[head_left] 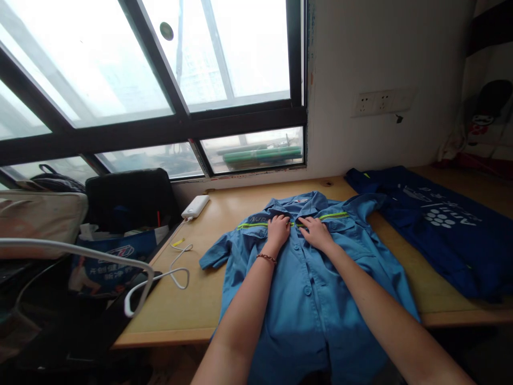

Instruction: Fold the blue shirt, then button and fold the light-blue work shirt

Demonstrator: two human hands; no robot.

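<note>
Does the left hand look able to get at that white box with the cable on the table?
Probably yes: the left hand touches the light blue shirt, and nothing tall seems to stand between it and the white box. It would have to leave the shirt first.

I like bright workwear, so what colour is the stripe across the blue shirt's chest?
The chest stripe is bright yellow-green, clearest in the head view.

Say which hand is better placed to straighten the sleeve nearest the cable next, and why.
Probably the left hand: it rests on the shirt on the same side as that sleeve, while the right hand lies farther from it.
</note>
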